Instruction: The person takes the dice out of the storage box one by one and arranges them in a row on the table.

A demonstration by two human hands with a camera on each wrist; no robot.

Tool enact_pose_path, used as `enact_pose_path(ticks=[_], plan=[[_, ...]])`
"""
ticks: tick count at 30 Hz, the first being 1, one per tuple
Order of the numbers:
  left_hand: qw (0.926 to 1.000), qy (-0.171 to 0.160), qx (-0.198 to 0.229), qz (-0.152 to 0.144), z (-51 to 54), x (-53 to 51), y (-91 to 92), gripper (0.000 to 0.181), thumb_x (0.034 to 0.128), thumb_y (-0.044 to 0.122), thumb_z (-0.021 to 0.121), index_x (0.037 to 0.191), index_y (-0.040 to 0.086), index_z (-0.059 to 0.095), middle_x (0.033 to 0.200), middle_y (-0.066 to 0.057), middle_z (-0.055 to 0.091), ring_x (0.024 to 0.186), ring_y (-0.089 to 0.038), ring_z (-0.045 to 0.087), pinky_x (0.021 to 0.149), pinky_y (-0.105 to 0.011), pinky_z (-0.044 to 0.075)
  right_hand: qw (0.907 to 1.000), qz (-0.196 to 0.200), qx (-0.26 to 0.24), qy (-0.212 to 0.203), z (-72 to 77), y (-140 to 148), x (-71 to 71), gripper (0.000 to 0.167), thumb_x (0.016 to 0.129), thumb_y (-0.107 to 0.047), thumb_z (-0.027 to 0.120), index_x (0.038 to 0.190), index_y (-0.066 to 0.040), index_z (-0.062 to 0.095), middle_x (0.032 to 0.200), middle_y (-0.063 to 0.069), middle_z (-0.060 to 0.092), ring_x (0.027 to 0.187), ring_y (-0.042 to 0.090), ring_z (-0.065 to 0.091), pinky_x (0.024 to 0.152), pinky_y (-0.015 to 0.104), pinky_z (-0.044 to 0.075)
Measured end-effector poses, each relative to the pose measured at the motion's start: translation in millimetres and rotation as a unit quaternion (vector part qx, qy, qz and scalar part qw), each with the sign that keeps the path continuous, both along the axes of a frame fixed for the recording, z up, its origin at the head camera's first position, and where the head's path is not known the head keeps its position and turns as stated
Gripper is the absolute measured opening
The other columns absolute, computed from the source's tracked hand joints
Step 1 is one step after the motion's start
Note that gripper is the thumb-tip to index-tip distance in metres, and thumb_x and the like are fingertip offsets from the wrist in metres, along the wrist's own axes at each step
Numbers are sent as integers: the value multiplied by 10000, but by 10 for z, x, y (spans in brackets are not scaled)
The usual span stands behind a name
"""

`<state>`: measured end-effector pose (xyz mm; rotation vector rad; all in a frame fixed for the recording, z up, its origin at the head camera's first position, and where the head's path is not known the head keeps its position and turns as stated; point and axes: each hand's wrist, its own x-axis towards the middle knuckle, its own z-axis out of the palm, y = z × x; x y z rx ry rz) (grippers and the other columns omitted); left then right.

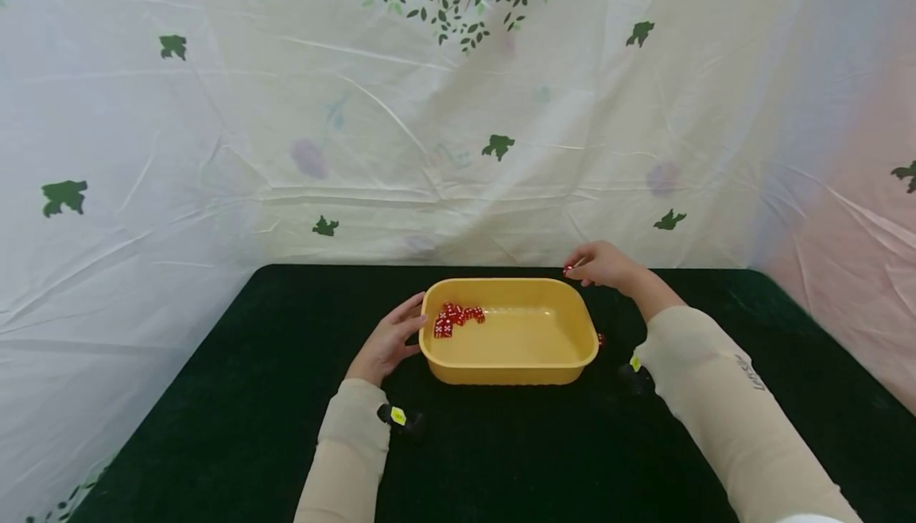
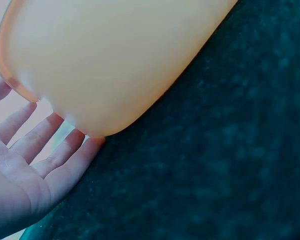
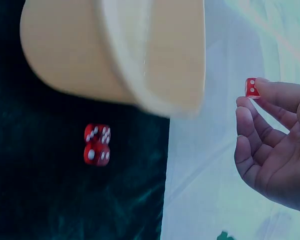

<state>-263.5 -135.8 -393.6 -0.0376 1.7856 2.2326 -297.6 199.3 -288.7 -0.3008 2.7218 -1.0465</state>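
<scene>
A yellow plastic basin point(image 1: 510, 376) stands on the dark green cloth, with several red dice point(image 1: 451, 316) bunched at the left of its floor. At its left end, my left hand point(image 1: 386, 340) touches the wall with spread, nearly straight fingers point(image 2: 67, 150). Beyond the basin's back right corner, my right hand point(image 1: 604, 265) pinches a red die point(image 3: 251, 88) with white pips between thumb and fingertips. Two more red dice point(image 3: 97, 145) lie on the cloth beside the basin's right end; in the head view the rim mostly hides them.
The dark green cloth point(image 1: 236, 412) covers the table up to its back edge. Behind it hangs a pale curtain point(image 1: 401, 149) with green leaf prints. Each wrist wears a small black device point(image 1: 404, 421) with a yellow tag.
</scene>
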Motion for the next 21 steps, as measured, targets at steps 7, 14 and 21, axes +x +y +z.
enact_pose_path(ticks=[7,14,21], plan=[[10000,-7,-16,39,9,8,1,468,853,162,538,1295,194,388,1305,-52,378,1152,-255,358,867,-511,332,9993,-298,-51,-233,-63,225,69,280,853,-128,530,1063,57,519,936,146,559,750,253,496,637,296,411],[10000,50,-47,20,14,20,2,479,847,166,547,1297,183,381,1314,-64,366,1156,-265,352,874,-517,322,9981,-391,-163,-441,-159,416,162,308,855,-136,526,1086,66,500,925,124,552,772,266,493,636,286,408],[9999,-23,93,92,9,18,18,457,847,149,545,1280,189,404,1296,-58,385,1160,-253,346,869,-527,319,9968,-436,-268,-608,-309,516,235,308,855,-158,527,1082,48,503,1001,177,527,812,268,490,743,413,419]])
